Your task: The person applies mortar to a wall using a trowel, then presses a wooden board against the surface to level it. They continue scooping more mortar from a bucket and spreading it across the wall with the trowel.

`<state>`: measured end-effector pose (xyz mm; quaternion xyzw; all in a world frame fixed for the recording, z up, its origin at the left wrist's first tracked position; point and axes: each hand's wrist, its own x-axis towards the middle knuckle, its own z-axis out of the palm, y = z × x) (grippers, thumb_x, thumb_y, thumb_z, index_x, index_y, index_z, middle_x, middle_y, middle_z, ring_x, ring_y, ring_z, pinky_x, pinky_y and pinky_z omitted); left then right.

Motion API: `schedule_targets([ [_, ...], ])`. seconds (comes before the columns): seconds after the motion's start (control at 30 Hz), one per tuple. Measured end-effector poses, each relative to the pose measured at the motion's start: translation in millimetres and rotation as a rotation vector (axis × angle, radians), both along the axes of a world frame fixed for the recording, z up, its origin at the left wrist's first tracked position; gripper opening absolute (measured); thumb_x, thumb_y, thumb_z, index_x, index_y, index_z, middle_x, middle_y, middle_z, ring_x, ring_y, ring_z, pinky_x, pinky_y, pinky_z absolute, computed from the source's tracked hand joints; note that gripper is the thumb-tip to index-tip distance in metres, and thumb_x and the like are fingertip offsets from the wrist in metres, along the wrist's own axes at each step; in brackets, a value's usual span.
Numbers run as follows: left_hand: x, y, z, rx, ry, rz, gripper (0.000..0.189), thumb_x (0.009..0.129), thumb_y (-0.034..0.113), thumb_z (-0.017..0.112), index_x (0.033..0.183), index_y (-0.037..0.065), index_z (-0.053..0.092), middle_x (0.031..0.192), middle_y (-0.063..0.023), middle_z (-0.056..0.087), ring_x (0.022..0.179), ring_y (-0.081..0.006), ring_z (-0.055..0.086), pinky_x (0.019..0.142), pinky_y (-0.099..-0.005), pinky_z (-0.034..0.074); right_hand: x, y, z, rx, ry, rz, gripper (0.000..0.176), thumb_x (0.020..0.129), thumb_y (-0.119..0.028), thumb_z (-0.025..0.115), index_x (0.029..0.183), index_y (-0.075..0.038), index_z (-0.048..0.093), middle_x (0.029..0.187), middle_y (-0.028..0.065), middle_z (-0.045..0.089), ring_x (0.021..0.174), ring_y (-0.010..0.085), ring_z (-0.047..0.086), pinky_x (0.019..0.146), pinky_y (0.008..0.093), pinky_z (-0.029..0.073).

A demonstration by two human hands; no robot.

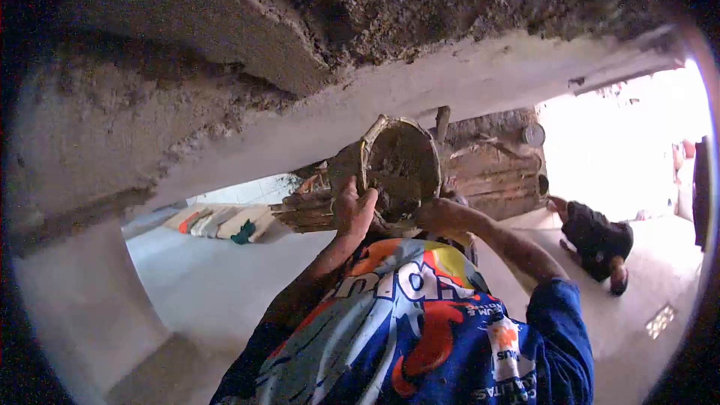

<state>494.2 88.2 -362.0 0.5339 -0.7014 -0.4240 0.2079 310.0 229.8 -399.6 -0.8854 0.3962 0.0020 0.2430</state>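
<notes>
A round bucket-like container (pixel 403 151), caked with grey-brown mortar or mud, is tilted so that its opening faces me. Dark residue coats its inside, and its rim looks worn and crusted. My left hand (pixel 355 208) grips its lower left side, thumb pointing up along the rim. On the lower right, my right hand (pixel 442 215) is closed around the rim, its fingertips partly hidden. Both arms reach forward above my printed, multicoloured shirt (pixel 397 315). The container's underside is out of sight.
Overhead runs a rough, mortar-smeared beam (pixel 450 75). Behind the container are stacked wooden planks and logs (pixel 495 169). Another person (pixel 598 240) in dark clothes is at the right, beside a bright opening. Flat stacked pieces (pixel 217 221) with a green cloth (pixel 244 232) lie at left.
</notes>
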Motion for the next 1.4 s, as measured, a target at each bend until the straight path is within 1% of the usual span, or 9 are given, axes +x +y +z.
schedule_targets([
  [0.17,-3.1,-24.6,29.0,0.213,0.176,-0.108,0.019,0.068,0.015,0.053,0.079,0.000,0.051,0.060,-0.0069,0.049,0.054,-0.0168,0.045,0.052,-0.0345,0.040,10.0,24.2,6.4,0.028,0.007,-0.219,0.016,0.068,-0.023,0.058,0.077,-0.010,0.056,0.085,0.0043,0.054,0.086,0.0229,0.053,0.075,0.0337,0.047],
  [0.27,-15.8,-25.8,67.1,0.238,0.103,-0.179,0.017,0.067,0.015,0.053,0.078,0.001,0.050,0.059,-0.0056,0.048,0.053,-0.0138,0.044,0.048,-0.0330,0.038,-4.1,32.7,65.4,0.312,-0.515,-0.798,0.014,0.077,-0.021,0.056,0.084,-0.011,0.062,0.081,0.0143,0.062,0.073,0.0291,0.062,0.062,0.0364,0.051],
  [0.43,-21.7,-24.8,66.5,0.029,-0.042,-0.347,0.016,0.067,0.012,0.053,0.078,0.001,0.050,0.058,-0.0048,0.047,0.051,-0.0136,0.042,0.047,-0.0331,0.038,-25.4,9.8,67.6,0.417,0.071,-1.253,0.020,0.078,-0.016,0.051,0.094,-0.009,0.059,0.087,0.0180,0.061,0.066,0.0343,0.061,0.057,0.0458,0.048],
  [0.63,-25.8,-18.5,52.6,0.083,0.082,-0.439,0.015,0.068,0.011,0.052,0.079,0.001,0.048,0.056,-0.0028,0.043,0.049,-0.0135,0.038,0.046,-0.0326,0.036,29.2,25.8,-23.3,0.609,-0.314,-1.133,0.020,0.079,-0.024,0.052,0.086,-0.007,0.059,0.074,0.0159,0.061,0.068,0.0300,0.061,0.057,0.0411,0.049],
  [1.07,-33.3,-8.1,52.7,0.453,0.274,-0.010,0.038,0.069,0.003,0.051,0.107,0.005,0.049,0.093,-0.0021,0.050,0.079,-0.0130,0.046,0.069,-0.0258,0.040,-8.1,74.9,6.7,0.617,-1.048,-1.045,0.018,0.078,-0.020,0.051,0.082,-0.003,0.055,0.075,0.0139,0.057,0.071,0.0241,0.057,0.060,0.0377,0.045],
  [1.17,-29.5,-4.9,35.7,0.269,0.340,-0.174,0.030,0.069,0.005,0.052,0.099,0.006,0.050,0.089,-0.0036,0.049,0.078,-0.0138,0.045,0.067,-0.0274,0.039,-13.1,87.7,-39.5,0.342,-0.294,-0.872,0.019,0.076,-0.021,0.053,0.082,-0.003,0.055,0.075,0.0125,0.057,0.066,0.0244,0.056,0.057,0.0381,0.044],
  [1.2,-36.1,-2.7,35.3,0.254,0.341,-0.163,0.027,0.068,0.006,0.053,0.095,0.006,0.050,0.087,-0.0046,0.048,0.077,-0.0147,0.045,0.066,-0.0286,0.039,1.0,89.4,-93.3,0.171,-0.635,-0.771,0.022,0.085,-0.028,0.046,0.083,-0.008,0.054,0.078,0.0104,0.057,0.075,0.0289,0.057,0.065,0.0393,0.045],
  [1.33,-27.5,-37.4,-42.7,-0.031,0.194,-0.272,0.028,0.066,0.014,0.058,0.089,0.002,0.048,0.075,-0.0107,0.048,0.071,-0.0220,0.047,0.063,-0.0346,0.040,-15.4,77.8,13.4,0.374,-0.681,-1.088,0.023,0.083,-0.031,0.052,0.085,-0.008,0.055,0.078,0.0066,0.055,0.076,0.0233,0.056,0.069,0.0383,0.045],
  [1.4,-67.6,-7.8,65.3,0.371,0.075,-0.076,0.027,0.061,0.015,0.058,0.081,-0.002,0.053,0.079,-0.0123,0.054,0.075,-0.0227,0.050,0.066,-0.0358,0.042,-19.1,76.6,72.0,0.666,-1.179,-1.234,0.020,0.085,-0.029,0.052,0.085,-0.008,0.054,0.071,-0.0012,0.052,0.069,0.0140,0.052,0.062,0.0309,0.044],
])
